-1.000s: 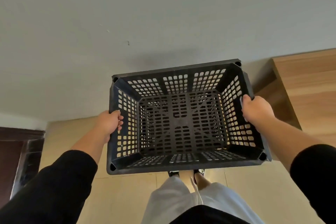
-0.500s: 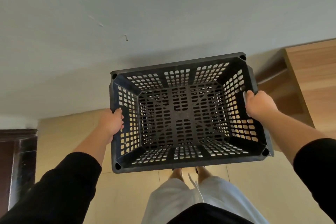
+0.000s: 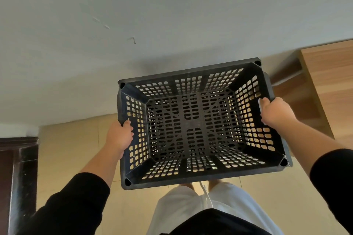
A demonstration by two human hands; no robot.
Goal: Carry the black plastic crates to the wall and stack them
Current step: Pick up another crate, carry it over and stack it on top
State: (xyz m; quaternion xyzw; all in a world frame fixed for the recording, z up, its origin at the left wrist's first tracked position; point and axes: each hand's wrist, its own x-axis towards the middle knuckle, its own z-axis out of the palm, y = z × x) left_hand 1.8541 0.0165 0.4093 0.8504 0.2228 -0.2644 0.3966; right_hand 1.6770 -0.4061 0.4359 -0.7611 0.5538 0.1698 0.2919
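Black perforated crate (image 3: 193,126) mid-frame, empty, no readable markings. Left hand (image 3: 119,137) and right hand (image 3: 275,113) curl fingers round opposite side rims.

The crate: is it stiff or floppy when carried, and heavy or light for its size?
The crate is probably stiff: its rim looks straight with a left hand and right hand at opposite sides. Likely light, since the walls and base are perforated and it is empty. The open grid probably helps the grip.
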